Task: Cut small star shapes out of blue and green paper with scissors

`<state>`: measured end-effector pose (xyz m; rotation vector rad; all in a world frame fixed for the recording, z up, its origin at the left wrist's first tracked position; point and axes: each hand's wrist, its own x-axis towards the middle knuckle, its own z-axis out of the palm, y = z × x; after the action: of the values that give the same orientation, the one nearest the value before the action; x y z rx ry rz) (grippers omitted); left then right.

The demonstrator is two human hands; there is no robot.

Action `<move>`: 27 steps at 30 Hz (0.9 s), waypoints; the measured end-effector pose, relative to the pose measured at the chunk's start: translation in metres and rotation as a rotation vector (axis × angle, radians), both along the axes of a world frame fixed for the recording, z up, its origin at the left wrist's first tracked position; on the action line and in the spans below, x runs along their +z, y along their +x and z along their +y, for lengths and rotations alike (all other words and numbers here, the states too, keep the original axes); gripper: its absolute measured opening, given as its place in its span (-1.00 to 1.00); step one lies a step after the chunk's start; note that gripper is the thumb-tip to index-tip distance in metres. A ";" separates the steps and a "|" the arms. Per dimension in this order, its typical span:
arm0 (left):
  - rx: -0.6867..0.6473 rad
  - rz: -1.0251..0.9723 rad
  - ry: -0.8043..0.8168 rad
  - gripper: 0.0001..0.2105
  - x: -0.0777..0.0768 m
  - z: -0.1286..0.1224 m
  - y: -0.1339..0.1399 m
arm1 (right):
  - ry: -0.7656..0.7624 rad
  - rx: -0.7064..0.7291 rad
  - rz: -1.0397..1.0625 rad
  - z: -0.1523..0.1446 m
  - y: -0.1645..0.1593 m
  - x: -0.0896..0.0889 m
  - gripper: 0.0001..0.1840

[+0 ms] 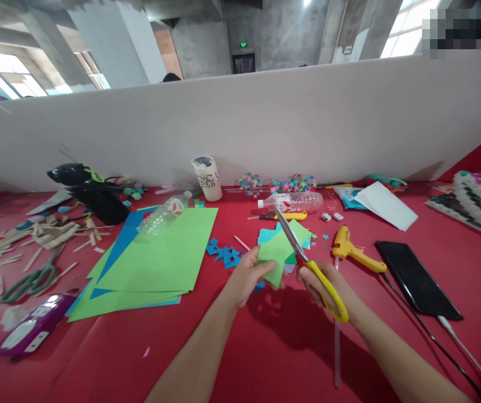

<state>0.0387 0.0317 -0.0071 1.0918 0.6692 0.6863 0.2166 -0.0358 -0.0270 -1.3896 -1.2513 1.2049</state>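
Note:
My left hand pinches a piece of green paper over the middle of the table, thumb on top. Yellow-handled scissors are in my right hand, fingers wrapped about the handle. Their metal blades point up and away, beside the right part of the green paper. From this angle I cannot tell whether the blades touch it. Behind and partly under the paper lie light blue paper pieces. Blue paper scraps with star-shaped cut-outs lie to the left of my left hand.
Green and blue sheets lie left under a plastic bottle. A yellow glue gun and a black phone, both with cables, are at right. Behind stand a cup and a white partition. Green-handled scissors lie far left.

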 end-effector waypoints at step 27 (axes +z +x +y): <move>0.291 0.048 0.021 -0.78 0.008 0.024 -0.030 | -0.174 0.316 -0.317 -0.010 -0.014 0.025 -0.52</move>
<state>0.0092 0.0556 0.0008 1.0426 0.8744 0.9201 0.2028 -0.0463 -0.0023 -1.5973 -1.6684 1.3688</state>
